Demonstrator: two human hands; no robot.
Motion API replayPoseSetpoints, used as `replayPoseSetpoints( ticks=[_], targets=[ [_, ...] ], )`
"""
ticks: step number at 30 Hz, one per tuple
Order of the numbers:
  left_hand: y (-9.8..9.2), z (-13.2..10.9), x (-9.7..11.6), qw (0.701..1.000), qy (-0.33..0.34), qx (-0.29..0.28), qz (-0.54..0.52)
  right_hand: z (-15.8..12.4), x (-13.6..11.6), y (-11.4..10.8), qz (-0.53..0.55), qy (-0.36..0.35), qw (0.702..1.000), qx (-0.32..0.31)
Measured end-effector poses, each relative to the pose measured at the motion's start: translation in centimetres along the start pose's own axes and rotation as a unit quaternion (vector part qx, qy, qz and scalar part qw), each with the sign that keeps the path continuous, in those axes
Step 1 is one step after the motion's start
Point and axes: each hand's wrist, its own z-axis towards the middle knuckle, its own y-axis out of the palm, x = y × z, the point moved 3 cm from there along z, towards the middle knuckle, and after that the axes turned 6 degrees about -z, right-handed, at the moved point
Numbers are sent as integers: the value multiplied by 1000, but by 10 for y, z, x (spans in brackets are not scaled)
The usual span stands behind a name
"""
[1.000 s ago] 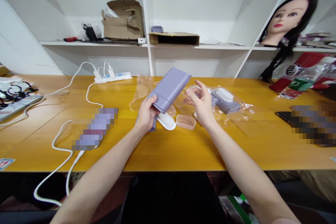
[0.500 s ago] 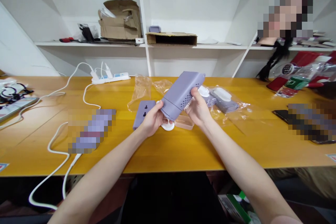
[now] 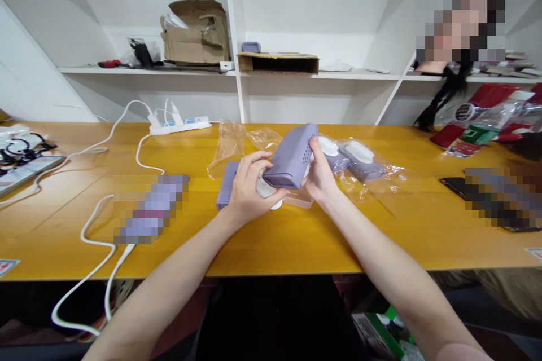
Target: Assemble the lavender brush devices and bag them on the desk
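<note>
A purple plastic case (image 3: pixel 291 155) is held up above the table, tilted, with rows of small round holes in its right side. My right hand (image 3: pixel 322 172) grips that side, thumb over the holes. My left hand (image 3: pixel 254 186) curls around the near left end, fingertips at its edge and thumb below; its exact contact is partly hidden. Behind my left hand lies a second purple case (image 3: pixel 226 187), mostly covered. Under the held case, a clear pinkish tray (image 3: pixel 300 199) and a white round piece (image 3: pixel 277 205) show in part.
Two purple pieces with white oval tops, one nearer (image 3: pixel 328 146) and one farther right (image 3: pixel 359 152), lie among clear plastic bags (image 3: pixel 226 144). A power strip (image 3: pixel 182 125) with white cables stands at the back left. Phones lie at both sides. A person is at the right, beyond the shelf divider.
The case has been turned and lowered slightly, its near end now facing me more. My left hand has shifted from gripping the corner to arching around the near end, fingers on top.
</note>
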Motion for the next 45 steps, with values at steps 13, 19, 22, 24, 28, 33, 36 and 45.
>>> replayPoseSetpoints(
  ticks=[13,19,22,24,28,33,36,45],
  targets=[
    [6,-4,-3,986,52,-20,160,-7,2,6,64,-3,997,46],
    [6,-2,-9,982,5,-65,178,-6,6,7,92,-23,994,59],
    [6,-2,-10,988,0,-63,138,-5,5,6,101,-16,993,64],
    [6,-2,-11,995,-43,-55,73,-4,0,4,103,-26,992,61],
    [6,-2,-20,918,-312,-32,-242,-2,-14,-4,97,-123,986,55],
    [17,-6,-16,614,-547,-131,-554,-5,-18,-6,53,-223,973,22],
    [20,-9,-13,575,-551,-169,-580,-9,-14,-3,7,-234,972,-7],
    [26,-15,-17,574,-543,-120,-601,-15,-15,1,-43,-256,964,-59]
  ],
)
